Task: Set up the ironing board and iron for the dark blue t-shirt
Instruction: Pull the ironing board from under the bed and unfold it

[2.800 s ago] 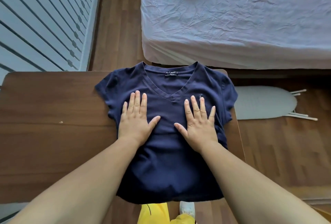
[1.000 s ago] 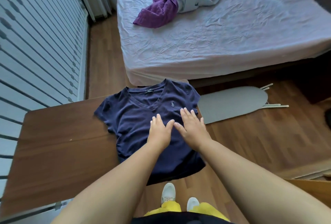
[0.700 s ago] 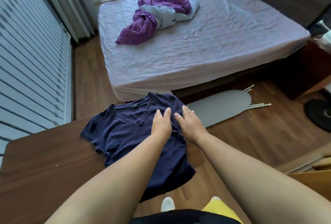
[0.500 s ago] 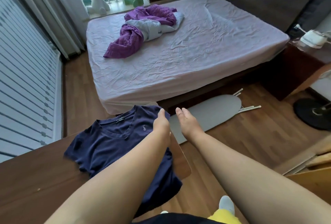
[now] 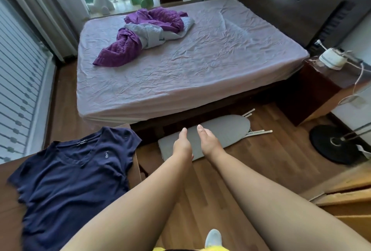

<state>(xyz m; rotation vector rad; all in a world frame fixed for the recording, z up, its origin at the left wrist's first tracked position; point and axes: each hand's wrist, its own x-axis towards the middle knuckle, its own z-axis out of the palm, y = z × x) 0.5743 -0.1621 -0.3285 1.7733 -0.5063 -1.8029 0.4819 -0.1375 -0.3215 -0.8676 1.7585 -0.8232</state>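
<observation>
The left hand (image 5: 182, 144) and the right hand (image 5: 208, 142) reach forward side by side at the centre of the frame, both with loose, relaxed fingers and holding nothing. They appear in front of the near end of a grey ironing board (image 5: 218, 132), which lies flat and folded on the wooden floor (image 5: 261, 162) just below the bed (image 5: 180, 66) (whether the hands touch the board cannot be told). White legs stick out at the board's right end. The dark blue t-shirt (image 5: 70, 176) is spread face up on the brown bench (image 5: 8, 218) at lower left, well apart from both hands, one sleeve hanging over the bench edge. A white iron (image 5: 332, 61) sits on a dark nightstand (image 5: 319, 92) at the right edge, its cord trailing down. Crumpled purple and grey bedding (image 5: 144, 34) lies on the bed at upper centre.
</observation>
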